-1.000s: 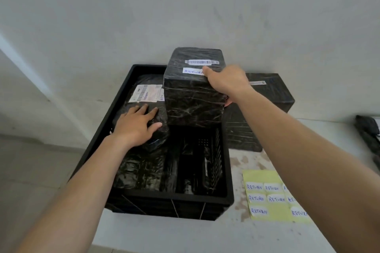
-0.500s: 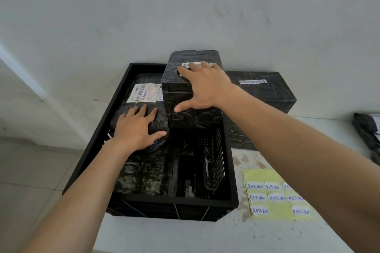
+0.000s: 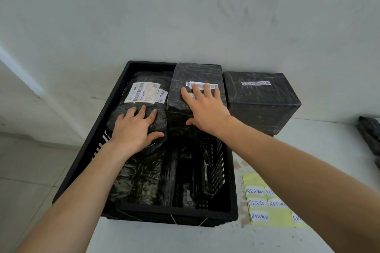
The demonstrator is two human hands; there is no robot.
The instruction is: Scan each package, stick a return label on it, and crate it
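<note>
A black plastic crate [image 3: 98, 141] stands on the table's left end. In its far right corner sits a black-wrapped box [image 3: 195, 74] with a barcode strip. My right hand [image 3: 203, 109] lies flat on its top, fingers spread, covering its return label. My left hand [image 3: 135, 129] presses flat on a soft black package [image 3: 141, 80] with a shipping label and a "RETURN" sticker, lying in the crate's left half. Another black-wrapped box [image 3: 261, 98] with only a barcode stands outside the crate, to its right, against the wall.
A yellow sheet [image 3: 273, 201] of "RETURN" stickers lies on the table right of the crate, partly under my right forearm. A dark bag [image 3: 370, 135] shows at the right edge. The wall is close behind. Floor tiles drop off left of the table.
The box went down from above the crate into its far right corner. My right hand shifted from gripping its edge to lying flat on top. My left hand stayed on the soft package.
</note>
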